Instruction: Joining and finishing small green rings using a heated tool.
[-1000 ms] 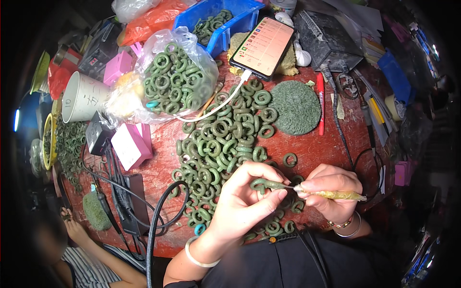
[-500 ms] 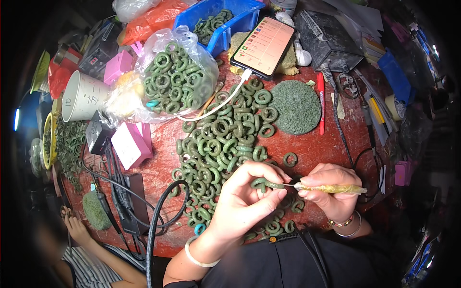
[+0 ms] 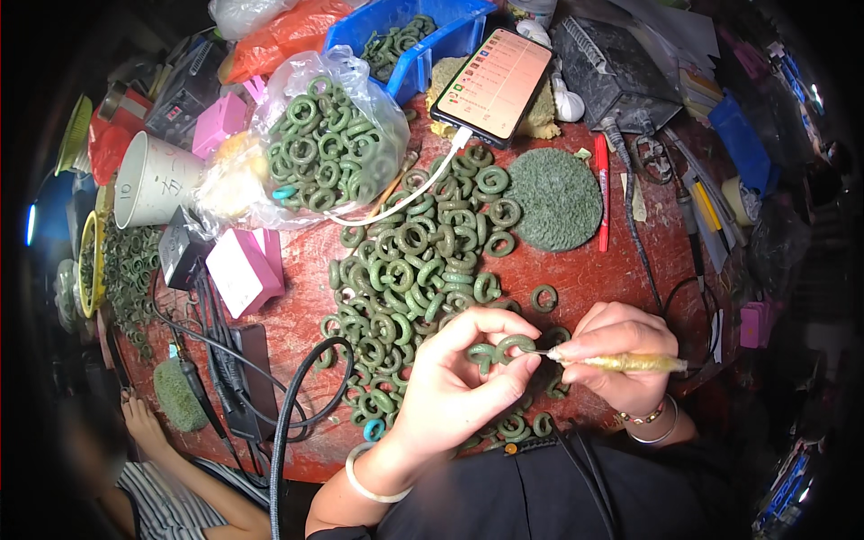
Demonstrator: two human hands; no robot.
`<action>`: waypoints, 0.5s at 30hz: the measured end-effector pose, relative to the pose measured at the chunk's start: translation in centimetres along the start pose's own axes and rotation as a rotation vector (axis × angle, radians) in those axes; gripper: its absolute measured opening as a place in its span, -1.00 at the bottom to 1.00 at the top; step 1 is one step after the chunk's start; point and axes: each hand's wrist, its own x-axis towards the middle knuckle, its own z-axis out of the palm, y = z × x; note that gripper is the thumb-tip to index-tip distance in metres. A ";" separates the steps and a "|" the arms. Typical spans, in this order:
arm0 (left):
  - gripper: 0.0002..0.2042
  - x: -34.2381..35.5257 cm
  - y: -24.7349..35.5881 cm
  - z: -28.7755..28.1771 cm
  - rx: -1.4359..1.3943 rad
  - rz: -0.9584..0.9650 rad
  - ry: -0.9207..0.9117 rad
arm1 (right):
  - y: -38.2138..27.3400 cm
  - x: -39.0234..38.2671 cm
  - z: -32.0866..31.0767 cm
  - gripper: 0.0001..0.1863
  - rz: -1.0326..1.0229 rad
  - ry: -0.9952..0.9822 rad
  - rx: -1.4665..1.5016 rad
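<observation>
Thumb and fingers of my left hand (image 3: 454, 382) pinch a dark green ring (image 3: 516, 344); a second green ring piece touches it, and I cannot tell if they are joined. My right hand (image 3: 621, 342) grips a thin-tipped tool (image 3: 639, 362) with a yellowish, wrapped-looking handle. Its fine metal point meets the held ring's right side, close to my left thumb. Beneath and beyond my hands spreads a heap of similar green rings (image 3: 405, 270) on the red table (image 3: 585, 279). One loose ring (image 3: 544, 299) lies just beyond my fingers.
Farther off are a round green pad (image 3: 555, 200), a red pen (image 3: 602, 193), a phone (image 3: 492, 85) on a white cable and a clear bag of rings (image 3: 328, 148). A black cable (image 3: 286, 423) loops left of my arm. Another person's hand (image 3: 139, 418) shows at lower left.
The held ring has turned from edge-on to showing its curved face. The tool and my right hand have shifted slightly, with the tip still at the ring.
</observation>
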 end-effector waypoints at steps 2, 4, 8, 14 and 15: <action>-0.74 0.0 0.0 0.0 -0.016 -0.033 0.005 | 0.0 0.0 -0.1 -0.74 0.026 0.037 -0.023; -0.73 0.0 0.3 -0.1 -0.031 -0.066 0.011 | 0.1 -0.1 -0.3 -0.73 0.057 0.071 -0.076; -0.73 0.1 1.1 0.0 -0.111 -0.212 -0.022 | 0.1 0.0 -0.4 -0.77 0.095 -0.012 0.128; -0.72 0.0 1.4 -0.1 -0.099 -0.281 -0.043 | 0.7 -0.4 -0.5 -0.78 0.150 0.069 0.150; -0.71 0.0 1.4 -0.2 -0.095 -0.309 -0.054 | 0.7 -0.5 -0.5 -0.78 0.164 0.008 0.304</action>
